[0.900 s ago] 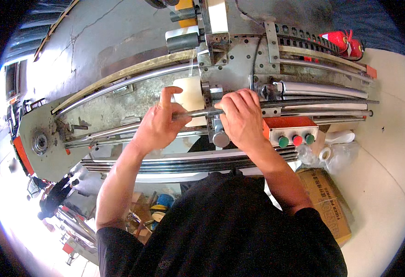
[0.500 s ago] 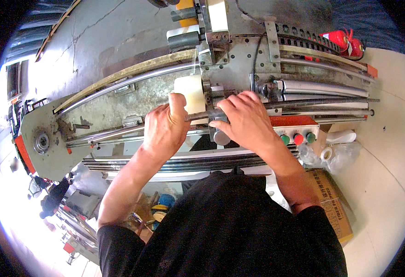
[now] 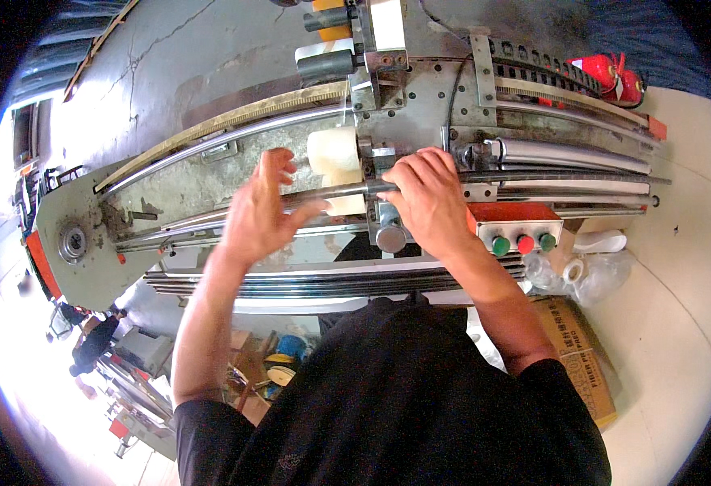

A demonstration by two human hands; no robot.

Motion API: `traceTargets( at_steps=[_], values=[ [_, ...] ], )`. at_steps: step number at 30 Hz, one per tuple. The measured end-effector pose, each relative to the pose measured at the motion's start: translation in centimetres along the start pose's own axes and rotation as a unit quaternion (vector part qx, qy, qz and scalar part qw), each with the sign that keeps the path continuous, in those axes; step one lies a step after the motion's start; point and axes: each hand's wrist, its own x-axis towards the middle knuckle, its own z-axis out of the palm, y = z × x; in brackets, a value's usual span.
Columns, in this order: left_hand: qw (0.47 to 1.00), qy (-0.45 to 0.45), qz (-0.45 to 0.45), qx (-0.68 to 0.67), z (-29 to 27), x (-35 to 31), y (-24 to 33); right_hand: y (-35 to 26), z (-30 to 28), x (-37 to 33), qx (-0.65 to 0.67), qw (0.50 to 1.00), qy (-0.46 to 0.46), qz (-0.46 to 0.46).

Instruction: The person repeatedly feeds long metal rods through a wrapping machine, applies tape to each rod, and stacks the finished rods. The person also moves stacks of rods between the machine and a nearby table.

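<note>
A long dark rod [image 3: 534, 176] runs left to right across the machine bed. My right hand [image 3: 430, 198] is closed around it beside the metal carriage, fingers over the top and thumb on the near side. My left hand [image 3: 260, 212], a little blurred, is off to the left with its fingers and thumb apart. It is at the rod's left stretch, and I see nothing in its grasp. Between my hands a cream-coloured roll of tape or film [image 3: 333, 152] sits on the carriage just behind the rod. Below the rod is a round metal knob [image 3: 390, 238].
A red-topped control box [image 3: 516, 217] with green and red buttons sits right of my right hand. Dark rods [image 3: 307, 285] lie along the near side. Fire extinguishers [image 3: 606, 77] stand far right, a cardboard box [image 3: 578, 356] near right. Another person [image 3: 96, 340] is at the lower left.
My left hand has let go of the rod, opened and shifted left. My right hand stays closed on the rod, with its fingers slightly rearranged.
</note>
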Motion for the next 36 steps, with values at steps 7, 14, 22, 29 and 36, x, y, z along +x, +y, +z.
traceTargets(
  at_steps=[7,14,22,29,36],
  values=[
    [0.980,-0.190,-0.050,0.038,-2.8,0.4,-2.9,0.2,1.2,-0.1,-0.059,0.998,0.007,0.010],
    [0.991,-0.025,0.009,0.134,-0.2,0.3,-2.5,0.6,-1.7,0.6,-0.177,0.980,-0.090,0.010],
    [0.982,0.052,0.021,0.179,1.9,0.4,-1.7,2.2,-2.3,0.8,-0.151,0.984,-0.088,-0.045],
    [0.987,-0.011,0.099,0.127,3.8,-0.5,1.1,2.7,-0.2,0.5,-0.153,0.986,0.025,-0.063],
    [0.970,-0.018,0.080,0.230,7.5,-1.5,0.8,3.1,0.3,-0.1,-0.176,0.978,0.053,-0.094]
  ],
)
